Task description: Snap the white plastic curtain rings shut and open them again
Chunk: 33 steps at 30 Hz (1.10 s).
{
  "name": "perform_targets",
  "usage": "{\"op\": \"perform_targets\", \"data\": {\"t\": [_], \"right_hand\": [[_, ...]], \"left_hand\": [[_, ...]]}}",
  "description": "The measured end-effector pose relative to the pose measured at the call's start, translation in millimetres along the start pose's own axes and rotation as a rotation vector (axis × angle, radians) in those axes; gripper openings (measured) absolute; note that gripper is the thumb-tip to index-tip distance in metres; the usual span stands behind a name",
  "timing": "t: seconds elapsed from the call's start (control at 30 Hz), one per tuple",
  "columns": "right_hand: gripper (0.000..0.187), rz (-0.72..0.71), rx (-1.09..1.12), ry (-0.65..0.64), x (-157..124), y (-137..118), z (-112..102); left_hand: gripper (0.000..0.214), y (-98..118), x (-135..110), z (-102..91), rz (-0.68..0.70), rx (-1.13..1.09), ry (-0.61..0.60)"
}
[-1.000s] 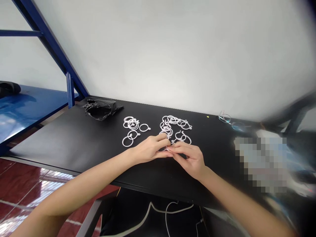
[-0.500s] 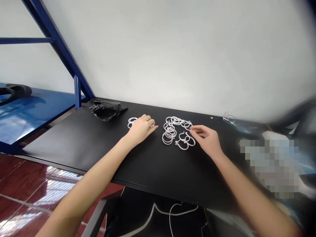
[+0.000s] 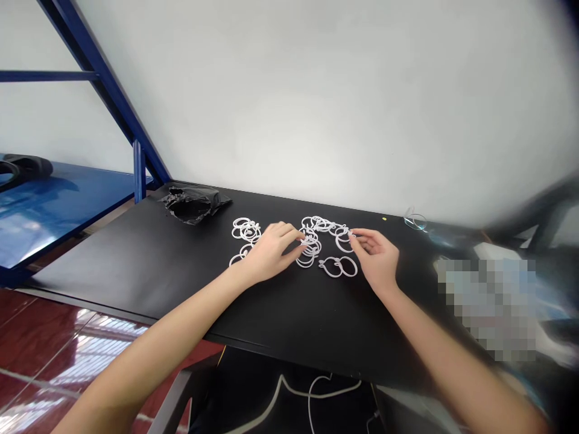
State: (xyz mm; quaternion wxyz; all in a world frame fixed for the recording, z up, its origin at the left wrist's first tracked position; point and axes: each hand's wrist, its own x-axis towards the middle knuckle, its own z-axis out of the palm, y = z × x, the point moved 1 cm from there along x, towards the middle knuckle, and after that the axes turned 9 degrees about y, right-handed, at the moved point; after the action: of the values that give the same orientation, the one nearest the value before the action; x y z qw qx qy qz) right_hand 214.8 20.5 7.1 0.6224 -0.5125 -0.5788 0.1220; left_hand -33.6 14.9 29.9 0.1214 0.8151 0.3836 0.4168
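Observation:
My left hand [image 3: 277, 252] is at the left edge of a cluster of thin white rings [image 3: 307, 260], its thumb and index fingertip apart beside them. My right hand [image 3: 379, 256] pinches a white ring [image 3: 342, 246] between thumb and fingers, at the right end of the curved row. Below it, two rings [image 3: 348, 267] lie touching on the black table. More white rings [image 3: 248, 230] are spread to the left, partly hidden behind my left hand and wrist. Small tabs or hooks show on some rings.
A torn black plastic bag [image 3: 192, 204] lies at the table's back left. Clear glasses [image 3: 416, 222] and a blurred, pixelated package [image 3: 491, 307] are on the right. A white wall [image 3: 316, 108] rises behind the black table [image 3: 280, 313]. Cables [image 3: 312, 395] hang below the front edge.
My left hand has moved right, from the left group to the central cluster, uncovering more rings on the left. One ring of the lower right group has gone, and my right hand now holds a ring.

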Motion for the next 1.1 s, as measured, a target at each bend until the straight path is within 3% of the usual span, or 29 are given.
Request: {"op": "perform_targets", "data": {"t": [0.1,0.17,0.23,0.3,0.4,0.5,0.57,0.67,0.77,0.87,0.93,1.1], "right_hand": [[0.009,-0.247,0.047,0.158,-13,-21,0],[0.015,-0.388,0.037,0.144,-26,-34,3],[0.025,-0.482,0.049,0.084,-38,-42,6],[0.033,-0.498,0.124,0.001,-44,-47,8],[0.041,-0.336,0.297,-0.189,-44,-48,7],[0.042,-0.212,0.363,-0.365,-40,-47,5],[0.035,-0.224,0.334,-0.428,-39,-48,5],[0.025,-0.279,0.266,-0.416,-40,-50,7],[0.023,-0.365,0.222,-0.295,-43,-54,9],[0.025,-0.487,0.218,-0.200,-48,-59,12],[0.025,-0.524,0.238,-0.203,-53,-63,13],[0.016,-0.350,0.300,-0.284,-62,-68,14]], "left_hand": [[0.035,14,-6,15.7,-0.278,-0.535,-0.113],[0.044,22,-10,25.4,-0.421,-0.808,-0.212],[0.045,28,-12,30.5,-0.467,-0.923,-0.252],[0.042,29,-11,30.2,-0.467,-0.928,-0.231],[0.043,26,-9,24.1,-0.447,-0.883,-0.189],[0.041,21,-7,19.0,-0.435,-0.811,-0.269],[0.039,19,-7,18.0,-0.433,-0.773,-0.334],[0.037,20,-9,17.8,-0.426,-0.756,-0.367],[0.038,24,-12,16.2,-0.253,-0.629,-0.247],[0.036,29,-16,16.3,0.099,-0.305,-0.092],[0.037,29,-19,19.7,0.289,-0.109,-0.019],[0.044,24,-24,28.4,0.484,0.108,0.106]]}}
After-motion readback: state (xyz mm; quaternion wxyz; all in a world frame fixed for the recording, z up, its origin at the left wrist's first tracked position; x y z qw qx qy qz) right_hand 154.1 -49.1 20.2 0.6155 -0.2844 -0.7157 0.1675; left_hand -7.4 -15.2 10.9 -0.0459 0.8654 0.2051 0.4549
